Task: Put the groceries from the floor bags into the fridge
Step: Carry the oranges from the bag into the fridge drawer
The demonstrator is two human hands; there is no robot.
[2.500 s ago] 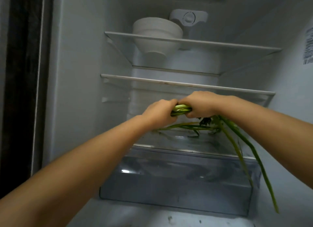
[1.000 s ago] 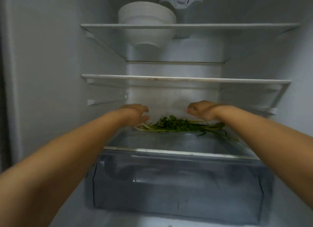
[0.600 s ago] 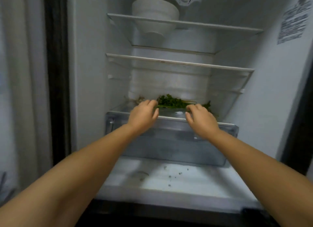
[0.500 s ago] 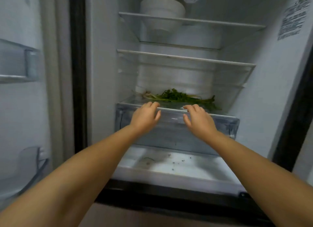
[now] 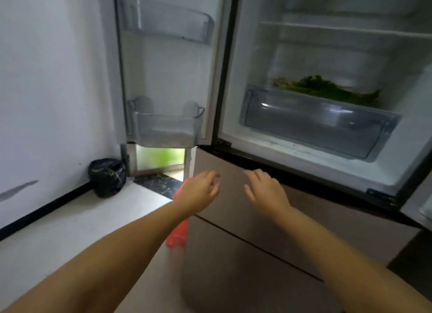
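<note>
Below: left hand (image 5: 198, 191) and right hand (image 5: 266, 191), both empty, fingers loosely spread and slightly bent, held side by side in front of the beige lower panel (image 5: 268, 219) of the fridge (image 5: 233, 67), beneath its open upper compartment. No contact with the panel discernible. Forearms extended from the bottom edge of the view.

Inside the fridge, upper right: leafy greens (image 5: 322, 86) lying flat on the cover just above the clear crisper drawer (image 5: 315, 123), behind the drawer's front lip, stems pointing toward the hinge side. Drawer pushed in. One glass shelf (image 5: 350, 31) above the greens; contents blurred.

Left of the fridge compartment: open door (image 5: 163, 67) swung back, with a clear upper door bin (image 5: 168, 20) and a clear lower door bin (image 5: 166, 128).

Below the door, on the pale floor (image 5: 93, 219): red bag (image 5: 180, 233) against the fridge's lower left corner, partly hidden by the left forearm; black bag (image 5: 106, 177) farther from the fridge, at the foot of the white wall (image 5: 46, 79). Strip of dark speckled floor between the black bag and the fridge.
</note>
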